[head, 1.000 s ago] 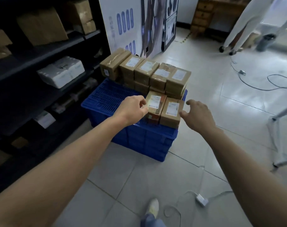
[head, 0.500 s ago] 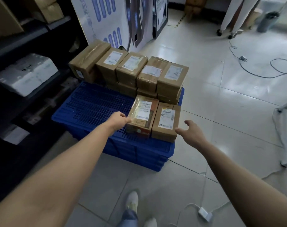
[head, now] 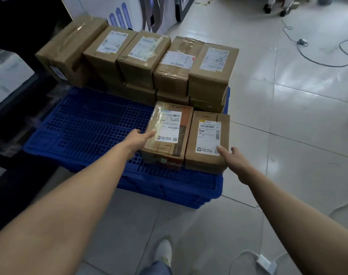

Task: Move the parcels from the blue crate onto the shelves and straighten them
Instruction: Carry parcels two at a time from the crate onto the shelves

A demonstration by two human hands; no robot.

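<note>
**A:** Where are the parcels?

**B:** On the blue crate [head: 89, 132], which sits on the floor just beside the dark shelves [head: 20, 92]. The back row [head: 149, 56] seems to be stacked two high. Two single parcels lie side by side, touching, at the near right corner.

**A:** And the hands?

**B:** The left hand [head: 138, 138] is against the left side of the taped parcel [head: 169, 135], with the thumb laid over its top edge. The other fingers are hidden behind the box, so I cannot tell whether they curl under it. The right hand [head: 235, 161] is at the near right corner of the plain brown parcel [head: 208, 139]. Its thumb is on the label, and its fingers are spread and fairly straight along the outer side. As far as I can judge, nothing is lifted yet.

**A:** So both go at once?

**B:** That's my reading: squeeze the pair between the hands as one block. To do it well, I'd bring both hands to the middle of the outer sides, level with each other, and press inward evenly before lifting. The right hand sits near a corner, so the brown box could pivot out.

**A:** Any other risk?

**B:** The tape on the left one looks slick, so fingers under the bottom edges would be safer than pressure alone. Lift straight up, clear of the back row, then turn left to the shelves. Mind the white charger block [head: 265, 262] and its lead on the floor by the feet.
</note>
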